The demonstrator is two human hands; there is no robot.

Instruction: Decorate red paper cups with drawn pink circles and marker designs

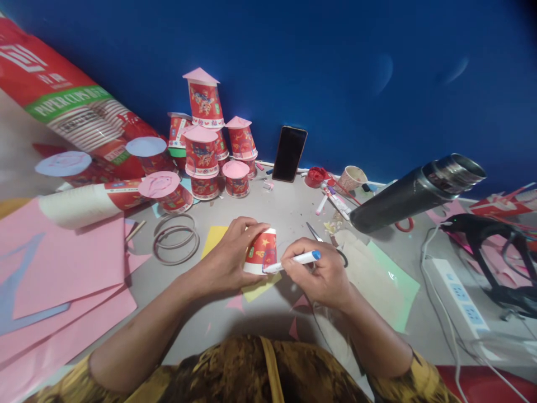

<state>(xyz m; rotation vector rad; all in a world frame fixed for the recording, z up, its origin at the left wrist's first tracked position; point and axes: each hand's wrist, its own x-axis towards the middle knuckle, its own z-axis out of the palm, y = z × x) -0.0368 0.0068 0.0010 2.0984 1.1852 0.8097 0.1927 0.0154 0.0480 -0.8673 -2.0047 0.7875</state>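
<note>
1. Head view, centre of the frame: The left hand [235, 254] is steadying a red paper cup [265, 249], its fingers and thumb curving around the side. Too firm a squeeze could be denting the paper; too loose a hold could be letting the cup turn.

2. Head view, just right of centre: The right hand [321, 274] is pinching a white marker [302, 258] in closely gathered fingers, its tip meeting the white band on the cup's lower edge. Any slip of the cup could be dragging a stray line, and fresh ink could be smearing under a fingertip.

3. Head view, right of centre: Scissors [314, 231] are lying just beyond the right hand, partly hidden by it. A careless sweep could be bringing knuckles against the blades.

4. Head view, upper left of centre: A tower of red cups [201, 152] is rising under pink paper tops [202, 76], well apart from both hands. A bump to the table [251, 210] could be toppling the upper tier, if nothing is fastening it; the joints are not showing clearly.
</note>
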